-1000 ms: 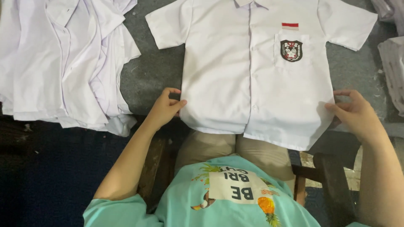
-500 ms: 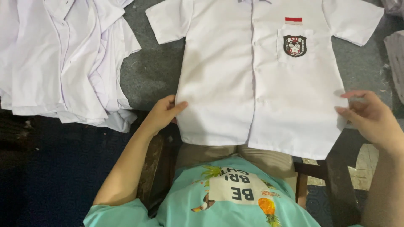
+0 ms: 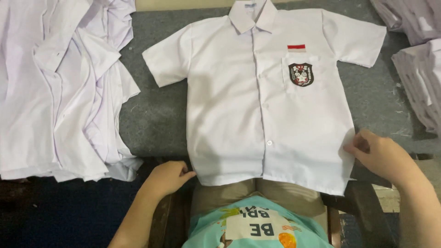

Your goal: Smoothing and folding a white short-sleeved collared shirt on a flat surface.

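A white short-sleeved shirt [image 3: 248, 119] lies spread flat, front up and buttoned, on a grey felt-covered table [image 3: 156, 115]. It has a dark crest badge on the chest pocket and a small red and white patch above it. My left hand [image 3: 166, 177] pinches the shirt's lower left hem corner. At the lower right side seam, my right hand [image 3: 381, 156] grips the cloth between its fingers. The hem hangs slightly over the table's near edge, above my lap.
A loose heap of white shirts [image 3: 59, 87] covers the table's left side. Folded white garments [image 3: 420, 78] are stacked at the right edge, with more at the top right corner. My teal printed top and tan trousers fill the bottom middle.
The shirt sits lower in view and its collar now shows. Both hands have shifted slightly along the hem and side but stay on the cloth.
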